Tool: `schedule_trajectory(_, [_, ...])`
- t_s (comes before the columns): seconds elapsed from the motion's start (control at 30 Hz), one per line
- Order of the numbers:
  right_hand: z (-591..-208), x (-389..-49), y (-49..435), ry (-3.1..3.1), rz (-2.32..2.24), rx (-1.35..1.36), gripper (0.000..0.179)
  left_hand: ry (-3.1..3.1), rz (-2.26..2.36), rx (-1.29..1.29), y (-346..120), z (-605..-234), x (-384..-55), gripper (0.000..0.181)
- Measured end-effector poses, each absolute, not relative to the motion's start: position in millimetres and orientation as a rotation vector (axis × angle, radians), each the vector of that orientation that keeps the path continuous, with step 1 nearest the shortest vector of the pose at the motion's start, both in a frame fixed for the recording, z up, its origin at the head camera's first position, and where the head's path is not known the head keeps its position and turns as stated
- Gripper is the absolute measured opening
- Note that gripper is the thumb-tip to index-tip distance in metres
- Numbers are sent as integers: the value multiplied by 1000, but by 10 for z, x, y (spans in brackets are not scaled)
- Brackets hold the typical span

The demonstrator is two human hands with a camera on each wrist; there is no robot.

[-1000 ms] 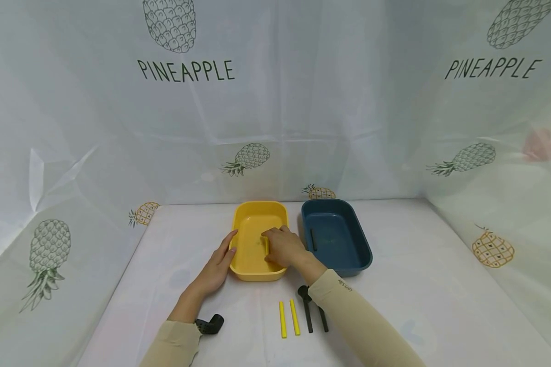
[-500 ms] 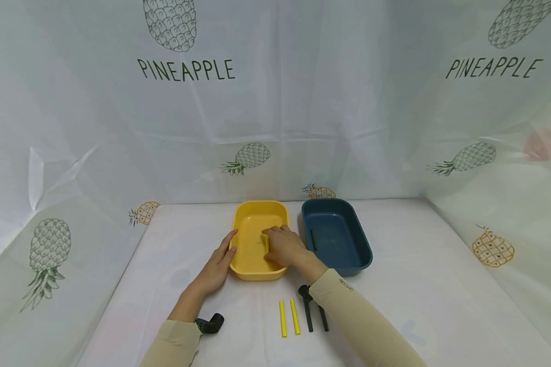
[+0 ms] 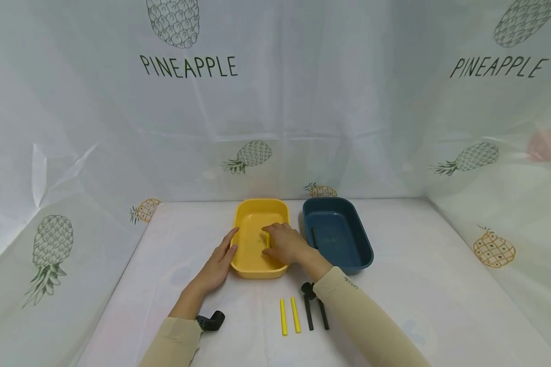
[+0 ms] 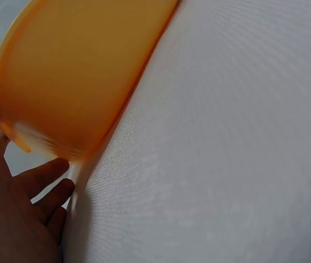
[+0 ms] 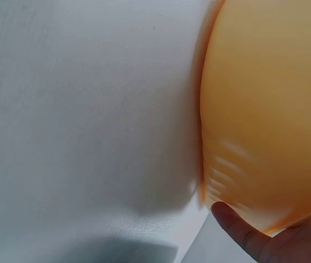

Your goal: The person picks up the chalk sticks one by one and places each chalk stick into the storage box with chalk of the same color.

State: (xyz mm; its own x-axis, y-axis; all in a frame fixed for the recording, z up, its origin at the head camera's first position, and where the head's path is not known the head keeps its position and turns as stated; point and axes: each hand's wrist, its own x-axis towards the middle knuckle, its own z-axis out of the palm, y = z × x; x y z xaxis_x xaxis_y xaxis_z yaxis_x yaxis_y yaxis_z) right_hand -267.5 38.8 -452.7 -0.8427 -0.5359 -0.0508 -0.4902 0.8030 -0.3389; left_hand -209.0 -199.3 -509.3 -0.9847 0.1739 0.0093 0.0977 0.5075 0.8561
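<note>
Brace the yellow rectangular plastic tray [image 3: 252, 273] lightly with your left hand [image 3: 214, 270], loosely extended along its left side. Your right hand [image 3: 291, 245] curves over the slim yellow stick [image 3: 268, 239] inside; gripping or not, I can't tell. Handle it gently, level.

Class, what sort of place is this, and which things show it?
Probably a staged tabletop work area, though the room beyond is hidden: a pineapple-print sheet hangs behind a white table, where a yellow tray and blue tray stand side by side.
</note>
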Motion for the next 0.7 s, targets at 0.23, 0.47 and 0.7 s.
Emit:
schedule_trajectory(0.23, [-4489, -2672, 440, 2827, -516, -819, 64, 2668, 1477, 239, -1983, -5079, -2106, 54])
schedule_trajectory(0.47, [-4405, -2630, 467, 2855, -473, -837, 65, 2664, 1491, 240, -1974, -5089, -2101, 54])
schedule_trajectory(0.7, [-4323, -2576, 532, 2878, -419, -888, 62, 2649, 1490, 197, -1971, -5080, -2086, 53])
